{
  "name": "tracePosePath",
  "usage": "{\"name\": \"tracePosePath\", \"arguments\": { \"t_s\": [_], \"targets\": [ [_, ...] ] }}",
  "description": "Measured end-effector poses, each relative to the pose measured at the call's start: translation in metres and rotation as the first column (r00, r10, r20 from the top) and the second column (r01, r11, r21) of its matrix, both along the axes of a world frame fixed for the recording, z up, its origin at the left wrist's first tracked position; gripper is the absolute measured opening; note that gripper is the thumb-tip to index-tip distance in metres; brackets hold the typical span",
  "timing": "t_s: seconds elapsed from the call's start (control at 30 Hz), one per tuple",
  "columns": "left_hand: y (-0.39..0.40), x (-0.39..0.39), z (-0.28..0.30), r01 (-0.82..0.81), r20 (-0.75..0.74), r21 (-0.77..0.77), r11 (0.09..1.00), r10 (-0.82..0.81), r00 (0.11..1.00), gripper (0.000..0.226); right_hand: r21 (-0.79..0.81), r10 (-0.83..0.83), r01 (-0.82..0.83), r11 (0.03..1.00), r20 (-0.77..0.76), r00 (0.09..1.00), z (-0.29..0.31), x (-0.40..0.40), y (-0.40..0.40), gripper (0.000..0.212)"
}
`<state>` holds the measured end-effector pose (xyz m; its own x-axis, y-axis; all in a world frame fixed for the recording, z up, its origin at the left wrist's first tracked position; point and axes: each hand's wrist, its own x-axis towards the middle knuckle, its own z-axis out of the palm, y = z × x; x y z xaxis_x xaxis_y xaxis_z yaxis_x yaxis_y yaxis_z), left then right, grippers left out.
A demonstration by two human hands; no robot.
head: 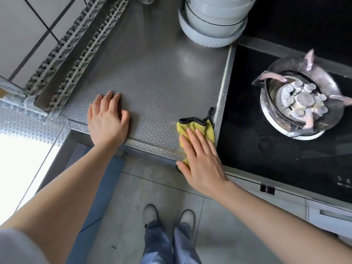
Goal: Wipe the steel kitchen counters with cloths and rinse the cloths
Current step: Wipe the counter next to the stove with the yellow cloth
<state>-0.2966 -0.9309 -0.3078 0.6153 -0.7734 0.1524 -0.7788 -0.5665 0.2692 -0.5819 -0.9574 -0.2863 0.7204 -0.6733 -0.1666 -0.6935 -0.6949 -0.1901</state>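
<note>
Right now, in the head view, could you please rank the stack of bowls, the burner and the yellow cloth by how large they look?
1. Burner and stack of bowls: look alike; the bowls are cut off at the top edge, so unranked.
2. Yellow cloth: clearly smallest, partly under the right hand.

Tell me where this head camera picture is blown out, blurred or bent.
Head view: the lower left edge is blown out to white by strong light; soft glare streaks cross the steel counter below the stacked bowls; the wide lens bows the counter edges and wall tiles; the gas burner looks smeared; the yellow cloth under the right hand and the left hand stay fairly sharp.
</note>
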Motion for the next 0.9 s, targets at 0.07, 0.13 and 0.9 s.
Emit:
{"name": "tracePosePath", "arguments": {
  "t_s": [0.07,0.13,0.9],
  "targets": [
    [-0.001,0.0,-0.001,-0.002,-0.001,-0.001,1.0,0.002,1.0,0.057,-0.062,-0.093,0.09,0.994,-0.042,0.995,-0.005,0.024,0.006,0.069],
    [-0.001,0.001,-0.003,-0.012,0.0,-0.007,1.0,0.012,1.0,0.056,-0.097,-0.113,0.11,0.989,-0.026,0.993,-0.009,0.054,0.008,0.065],
    [0.002,0.003,-0.003,0.022,-0.002,-0.019,1.0,-0.022,1.0,0.056,-0.171,0.068,-0.09,0.981,-0.133,0.989,-0.008,0.101,0.023,0.083]
  ]
}}
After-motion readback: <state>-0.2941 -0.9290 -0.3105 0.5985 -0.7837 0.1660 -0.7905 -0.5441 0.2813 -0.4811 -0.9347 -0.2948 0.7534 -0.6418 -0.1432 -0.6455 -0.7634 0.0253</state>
